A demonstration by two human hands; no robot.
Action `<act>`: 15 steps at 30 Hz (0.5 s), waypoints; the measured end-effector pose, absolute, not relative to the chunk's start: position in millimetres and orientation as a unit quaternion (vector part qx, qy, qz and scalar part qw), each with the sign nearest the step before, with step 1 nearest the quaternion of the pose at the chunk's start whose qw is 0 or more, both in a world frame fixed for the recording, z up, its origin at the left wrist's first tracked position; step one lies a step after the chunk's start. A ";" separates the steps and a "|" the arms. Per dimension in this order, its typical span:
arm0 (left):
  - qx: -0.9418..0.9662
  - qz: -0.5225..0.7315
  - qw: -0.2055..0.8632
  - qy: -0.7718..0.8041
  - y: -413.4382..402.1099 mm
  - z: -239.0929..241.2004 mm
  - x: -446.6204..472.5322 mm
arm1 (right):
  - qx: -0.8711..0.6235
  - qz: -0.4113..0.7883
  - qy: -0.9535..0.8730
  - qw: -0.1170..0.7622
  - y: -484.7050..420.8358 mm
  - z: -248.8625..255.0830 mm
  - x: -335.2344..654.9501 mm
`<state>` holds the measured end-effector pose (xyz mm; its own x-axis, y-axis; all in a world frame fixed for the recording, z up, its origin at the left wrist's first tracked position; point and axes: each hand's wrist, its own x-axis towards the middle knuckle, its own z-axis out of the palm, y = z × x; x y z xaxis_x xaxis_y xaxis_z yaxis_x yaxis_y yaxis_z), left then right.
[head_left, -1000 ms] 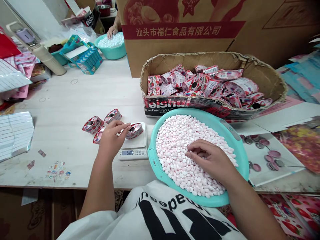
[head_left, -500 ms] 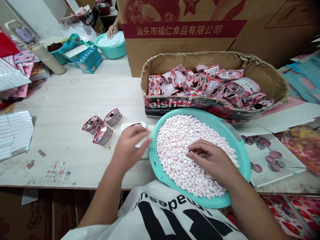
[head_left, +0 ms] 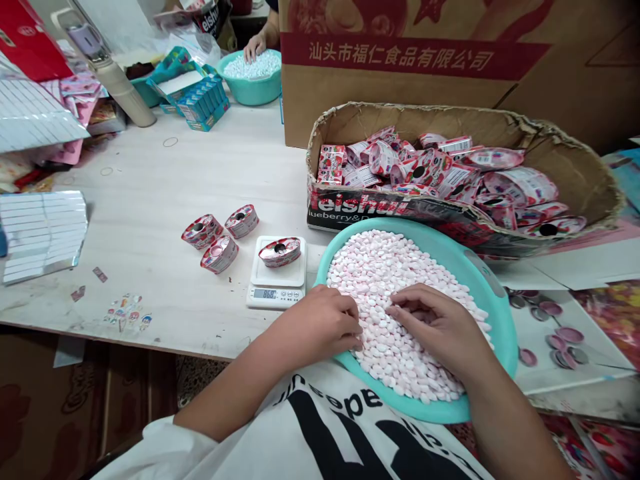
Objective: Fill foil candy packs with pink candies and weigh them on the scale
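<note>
My left hand (head_left: 330,323) hovers at the near-left rim of a turquoise basin (head_left: 504,363), its fingers loosely bent and slightly apart, nothing visible in them. The basin is heaped with small pale pink-white candies (head_left: 370,273). Over the heap, my right hand (head_left: 437,327) has its thumb and curled fingers drawn together; what they hold, if anything, is hidden. Left of the basin lies a white digital scale (head_left: 257,273), its display reading about 868. One red-and-white printed packet (head_left: 280,253) with a dark round opening rests on its plate.
Three similar packets (head_left: 219,255) stand left of the scale. Behind the basin sits a cut-down carton (head_left: 340,215) full of them. A tall cardboard box (head_left: 400,93) rises behind. Far left are a flask (head_left: 127,93) and blue boxes (head_left: 204,100). Another person's hand (head_left: 256,45) touches a second basin.
My left hand has left the scale and moved right and down to the basin's rim, uncovering the packet and display. My right hand stays over the candies. The view has shifted slightly.
</note>
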<state>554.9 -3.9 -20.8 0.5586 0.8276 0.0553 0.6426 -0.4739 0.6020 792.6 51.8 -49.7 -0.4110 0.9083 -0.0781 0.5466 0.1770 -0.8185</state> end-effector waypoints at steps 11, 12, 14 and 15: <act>0.826 0.247 0.257 0.436 -5.7 -36.6 560.3 | -0.501 0.407 -0.732 0.216 51.7 -50.2 792.6; 0.825 0.251 0.256 0.437 -6.2 -37.1 560.7 | -0.502 0.409 -0.731 0.216 51.7 -49.5 792.3; 0.825 0.254 0.256 0.436 -6.9 -37.1 561.7 | -0.504 0.413 -0.727 0.217 51.8 -48.5 791.9; 0.826 0.255 0.256 0.433 -7.0 -36.7 562.5 | -0.503 0.415 -0.726 0.218 51.8 -48.3 792.0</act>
